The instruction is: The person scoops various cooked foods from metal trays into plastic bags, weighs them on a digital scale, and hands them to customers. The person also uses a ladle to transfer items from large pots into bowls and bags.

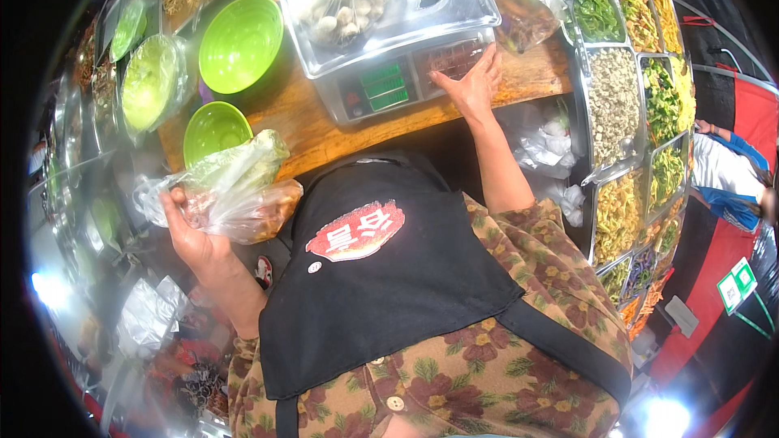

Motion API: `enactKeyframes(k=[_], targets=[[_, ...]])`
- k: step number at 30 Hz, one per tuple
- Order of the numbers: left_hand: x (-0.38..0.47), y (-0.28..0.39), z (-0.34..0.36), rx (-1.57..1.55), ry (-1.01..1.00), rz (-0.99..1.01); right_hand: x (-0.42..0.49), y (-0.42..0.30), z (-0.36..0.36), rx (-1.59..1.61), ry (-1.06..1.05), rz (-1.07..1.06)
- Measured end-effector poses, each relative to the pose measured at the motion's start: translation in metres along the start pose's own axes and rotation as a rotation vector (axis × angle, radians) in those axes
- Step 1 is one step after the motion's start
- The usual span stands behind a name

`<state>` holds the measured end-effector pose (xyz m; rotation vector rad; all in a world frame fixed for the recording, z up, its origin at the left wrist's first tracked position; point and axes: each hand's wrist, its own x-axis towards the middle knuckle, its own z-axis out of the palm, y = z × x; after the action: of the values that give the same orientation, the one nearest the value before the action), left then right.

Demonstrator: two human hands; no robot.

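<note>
My left hand (204, 246) grips thin, clear plastic bags (237, 194) at the left. They hold pale green leafy food and reddish-brown food. My right hand (475, 82) holds nothing, its thumb and fingers spread over the right part of the keypad (447, 64) of an electronic scale (341, 94). Whether a fingertip presses a key cannot be seen. On the scale's metal pan (438, 21) lies a clear bag (347, 6) of pale, round food pieces. The scale's green display (384, 86) is lit.
The scale stands on a wooden board (286, 134). Left of it are two green bowls (241, 42) and a bag-covered bowl (148, 88). A bag of brown food (526, 12) lies right of the scale. Trays of cut food (613, 103) line the right; a person (727, 164) is beyond them.
</note>
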<state>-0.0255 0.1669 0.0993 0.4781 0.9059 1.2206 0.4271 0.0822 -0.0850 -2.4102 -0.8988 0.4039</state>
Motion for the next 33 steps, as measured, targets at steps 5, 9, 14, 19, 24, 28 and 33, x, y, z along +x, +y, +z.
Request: enactKeyframes(k=[5, 9, 14, 19, 24, 28, 33], targets=[[0.001, 0.0, 0.0, 0.02, 0.017, 0.008, -0.002, 0.009, -0.003, -0.028, -0.035, -0.055], [0.0, 0.0, 0.002, 0.008, 0.032, 0.007, -0.004, 0.013, -0.001, -0.109, -0.046, -0.094], [-0.004, -0.002, 0.005, 0.021, 0.094, 0.03, 0.002, 0.015, -0.004, -0.039, -0.056, -0.092], [-0.012, 0.0, 0.005, -0.026, 0.219, 0.052, 0.018, 0.029, -0.022, 0.283, -0.097, -0.038], [-0.018, -0.001, 0.006, -0.052, 0.203, 0.031, 0.025, 0.035, -0.018, 0.223, 0.008, 0.028], [-0.02, 0.0, 0.009, 0.048, 0.285, 0.043, 0.028, 0.032, -0.005, 0.242, 0.092, 0.096], [-0.021, 0.004, 0.004, 0.046, 0.316, 0.07, 0.025, 0.017, -0.013, 0.239, 0.1, 0.073]])
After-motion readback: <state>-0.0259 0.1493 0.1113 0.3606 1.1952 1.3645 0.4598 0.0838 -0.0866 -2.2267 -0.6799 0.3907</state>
